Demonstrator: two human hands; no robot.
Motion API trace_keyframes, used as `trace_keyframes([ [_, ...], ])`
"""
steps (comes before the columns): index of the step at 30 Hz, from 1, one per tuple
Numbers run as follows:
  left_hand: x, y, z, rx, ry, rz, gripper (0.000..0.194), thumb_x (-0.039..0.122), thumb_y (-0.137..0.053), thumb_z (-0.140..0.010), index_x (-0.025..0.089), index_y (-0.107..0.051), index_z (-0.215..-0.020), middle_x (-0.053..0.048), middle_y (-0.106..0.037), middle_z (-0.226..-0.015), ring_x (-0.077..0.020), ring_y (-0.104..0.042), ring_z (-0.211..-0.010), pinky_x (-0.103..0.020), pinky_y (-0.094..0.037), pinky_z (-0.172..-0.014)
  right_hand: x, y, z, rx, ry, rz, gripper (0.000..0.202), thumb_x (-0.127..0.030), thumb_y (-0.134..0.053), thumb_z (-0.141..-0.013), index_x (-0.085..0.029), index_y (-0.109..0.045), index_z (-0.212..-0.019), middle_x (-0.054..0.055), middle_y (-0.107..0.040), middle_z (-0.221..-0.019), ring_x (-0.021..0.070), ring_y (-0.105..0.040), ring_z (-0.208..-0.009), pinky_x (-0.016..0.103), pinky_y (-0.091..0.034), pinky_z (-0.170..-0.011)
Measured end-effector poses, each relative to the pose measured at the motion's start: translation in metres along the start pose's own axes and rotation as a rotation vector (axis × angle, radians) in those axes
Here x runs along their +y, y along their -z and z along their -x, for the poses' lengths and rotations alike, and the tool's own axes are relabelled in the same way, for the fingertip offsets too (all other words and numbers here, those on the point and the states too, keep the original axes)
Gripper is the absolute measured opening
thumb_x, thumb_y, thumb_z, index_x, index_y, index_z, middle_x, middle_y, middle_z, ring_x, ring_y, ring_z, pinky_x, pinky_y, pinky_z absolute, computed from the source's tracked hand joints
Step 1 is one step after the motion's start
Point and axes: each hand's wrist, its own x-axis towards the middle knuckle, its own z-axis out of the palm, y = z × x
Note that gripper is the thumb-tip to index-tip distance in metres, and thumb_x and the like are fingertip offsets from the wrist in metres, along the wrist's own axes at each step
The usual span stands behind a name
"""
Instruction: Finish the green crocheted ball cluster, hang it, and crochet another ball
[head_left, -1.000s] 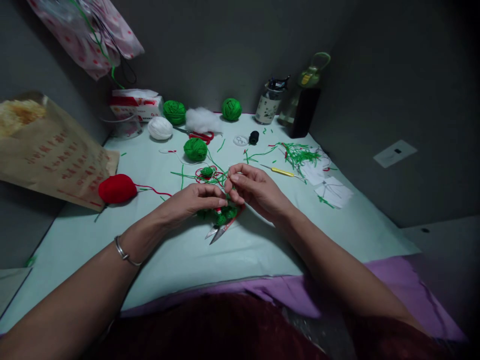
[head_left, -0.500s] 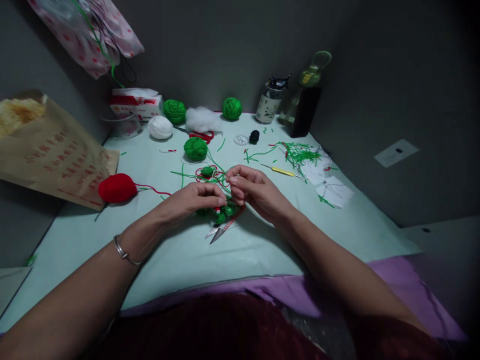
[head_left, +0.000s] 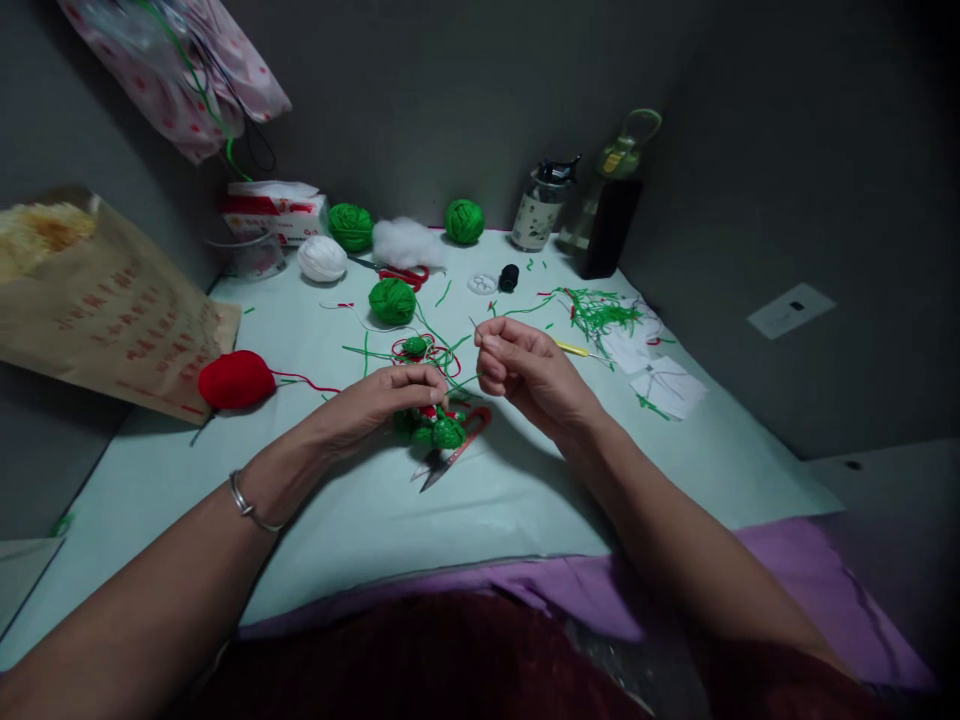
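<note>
My left hand (head_left: 386, 397) is closed on a small green crocheted piece (head_left: 448, 432) with red and white bits, its fingertips partly covering it. My right hand (head_left: 529, 365), to the right and slightly higher, pinches a thin needle (head_left: 474, 325) whose tip points up and left. A strand of green yarn (head_left: 469, 382) runs between the two hands. Under the crocheted piece lies a pair of thread snips (head_left: 474, 425) with orange-red handles, blades toward me. Just beyond my left hand, a small green crocheted bit (head_left: 414, 346) rests among loose red and green yarn ends.
Left are a red yarn ball (head_left: 237, 380) and a paper bag (head_left: 127, 310). Green balls (head_left: 391, 301), a white ball (head_left: 322, 259), stuffing (head_left: 407, 243) and red-handled scissors (head_left: 405, 278) lie behind. To the right are a yellow crochet hook (head_left: 574, 349), yarn scraps (head_left: 604, 315) and a bottle (head_left: 611, 215).
My right hand has moved a little right and up, away from my left, and the needle tip now shows. The crocheted piece has turned slightly, with more of its green showing.
</note>
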Motion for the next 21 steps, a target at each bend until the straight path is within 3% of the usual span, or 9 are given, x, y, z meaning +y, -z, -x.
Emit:
trace_keyframes([
  [3, -0.003, -0.001, -0.001, 0.068, 0.006, 0.065, 0.017, 0.036, -0.075, -0.079, 0.021, -0.067, -0.078, 0.000, -0.062, -0.078, -0.0175, -0.050, -0.073, -0.032, -0.036, -0.071, 0.005, 0.003, -0.002, 0.005, -0.106, -0.031, 0.023, -0.032, -0.078, -0.080, -0.016, -0.061, -0.086, -0.003, -0.065, -0.066, 0.0076, -0.061, -0.056, 0.017, -0.048, -0.053],
  [6, -0.006, -0.001, -0.003, 0.088, -0.015, 0.103, 0.016, 0.035, -0.075, -0.081, 0.021, -0.068, -0.082, -0.001, -0.066, -0.087, -0.0182, -0.055, -0.081, -0.032, -0.038, -0.077, 0.010, 0.002, -0.003, 0.016, -0.192, -0.050, 0.027, -0.035, -0.080, -0.078, -0.017, -0.061, -0.084, 0.000, -0.072, -0.076, 0.0103, -0.069, -0.065, 0.016, -0.052, -0.056],
  [13, -0.005, -0.002, -0.003, 0.113, -0.015, 0.146, 0.016, 0.035, -0.077, -0.080, 0.020, -0.071, -0.084, -0.005, -0.071, -0.101, -0.0202, -0.062, -0.089, -0.034, -0.043, -0.083, 0.013, -0.001, -0.003, 0.074, -0.203, -0.054, 0.023, -0.032, -0.081, -0.076, -0.018, -0.065, -0.083, 0.002, -0.075, -0.084, 0.0090, -0.067, -0.066, 0.015, -0.050, -0.053],
  [21, -0.007, -0.003, -0.002, 0.107, -0.013, 0.161, 0.016, 0.035, -0.075, -0.083, 0.020, -0.069, -0.086, -0.003, -0.072, -0.093, -0.0176, -0.064, -0.081, -0.030, -0.043, -0.077, 0.010, 0.001, -0.005, 0.172, -0.095, 0.049, 0.025, -0.030, -0.085, -0.071, -0.016, -0.066, -0.079, -0.002, -0.067, -0.067, 0.0065, -0.059, -0.057, 0.018, -0.049, -0.056],
])
